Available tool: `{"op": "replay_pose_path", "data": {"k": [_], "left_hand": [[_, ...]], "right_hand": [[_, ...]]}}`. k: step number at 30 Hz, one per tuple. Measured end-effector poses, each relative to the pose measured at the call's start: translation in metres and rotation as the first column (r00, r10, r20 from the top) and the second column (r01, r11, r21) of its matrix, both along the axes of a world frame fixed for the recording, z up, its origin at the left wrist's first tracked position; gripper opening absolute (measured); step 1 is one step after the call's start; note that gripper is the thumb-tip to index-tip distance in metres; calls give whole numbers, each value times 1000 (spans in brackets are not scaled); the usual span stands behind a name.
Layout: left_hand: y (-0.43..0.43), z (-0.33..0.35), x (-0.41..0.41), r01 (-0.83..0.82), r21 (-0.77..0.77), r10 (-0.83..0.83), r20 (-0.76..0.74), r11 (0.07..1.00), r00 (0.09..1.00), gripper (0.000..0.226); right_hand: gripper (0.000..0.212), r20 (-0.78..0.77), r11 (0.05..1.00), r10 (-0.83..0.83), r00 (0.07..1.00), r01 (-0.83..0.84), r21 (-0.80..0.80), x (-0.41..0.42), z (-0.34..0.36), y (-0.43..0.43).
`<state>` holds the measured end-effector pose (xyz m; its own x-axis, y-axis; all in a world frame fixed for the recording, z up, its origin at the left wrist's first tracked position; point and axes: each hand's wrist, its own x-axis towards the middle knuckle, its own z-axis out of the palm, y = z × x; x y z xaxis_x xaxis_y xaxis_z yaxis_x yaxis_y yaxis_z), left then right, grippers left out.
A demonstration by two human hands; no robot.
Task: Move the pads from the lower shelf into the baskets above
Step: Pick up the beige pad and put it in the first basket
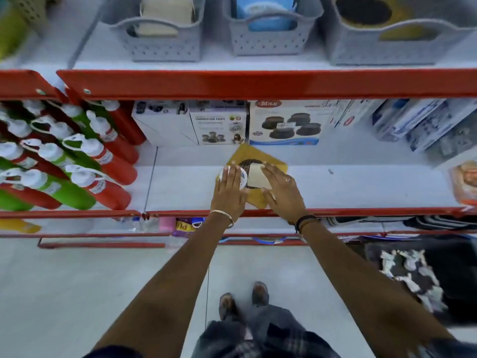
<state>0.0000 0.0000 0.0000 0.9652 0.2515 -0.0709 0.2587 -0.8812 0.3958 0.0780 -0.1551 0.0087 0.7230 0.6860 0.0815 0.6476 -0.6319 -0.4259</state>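
Observation:
On the lower white shelf (361, 184) lies a yellow pad (247, 157) with a dark round scourer patch (246, 165) on it. A cream pad (256, 177) rests on top, under the fingers of my right hand (280, 188). My left hand (228, 192) lies flat over a white round pad (242, 177) at the yellow pad's left edge. Above, three grey baskets stand in a row: the left basket (160, 45) holds cream pads, the middle basket (268, 40) holds blue ones, the right basket (387, 47) holds a yellow pad with a dark patch.
Red and green bottles (77, 161) fill the shelf's left part. Product boxes (284, 122) stand at the back, with more packs (423, 125) to the right. A red shelf rail (258, 83) runs above the hands, another red rail (180, 213) below. Dark mats (413, 270) lie lower right.

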Motion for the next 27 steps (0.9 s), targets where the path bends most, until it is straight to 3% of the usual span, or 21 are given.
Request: {"op": "replay_pose_path", "data": {"k": [4, 8, 12, 17, 21, 23, 27], "left_hand": [[3, -25, -1, 70, 134, -38, -224, 988, 974, 62], [5, -29, 2, 91, 146, -55, -232, 985, 971, 62], [6, -30, 2, 90, 163, -47, -249, 983, 967, 62], [5, -29, 2, 91, 164, -48, -252, 982, 966, 62], [8, -27, 3, 117, 181, -64, -275, 977, 959, 61], [10, -22, 2, 113, 195, -62, -249, 974, 966, 60], [8, 12, -10, 3, 101, -4, 9, 995, 1000, 63]], "right_hand": [[80, -133, 989, -15, 991, -5, -147, 23, -14, -2], [89, -255, 971, 12, 967, -72, -229, 37, -19, 5], [84, -156, 963, -32, 987, -12, -270, 44, -15, 9], [84, -165, 936, 0, 986, -58, -348, 49, -15, 4], [81, -70, 918, 25, 997, -50, -393, 47, -6, 11], [83, -101, 935, -16, 995, -21, -353, 43, 0, 10], [84, -277, 996, -46, 960, 22, -87, 29, 24, -6]]}}
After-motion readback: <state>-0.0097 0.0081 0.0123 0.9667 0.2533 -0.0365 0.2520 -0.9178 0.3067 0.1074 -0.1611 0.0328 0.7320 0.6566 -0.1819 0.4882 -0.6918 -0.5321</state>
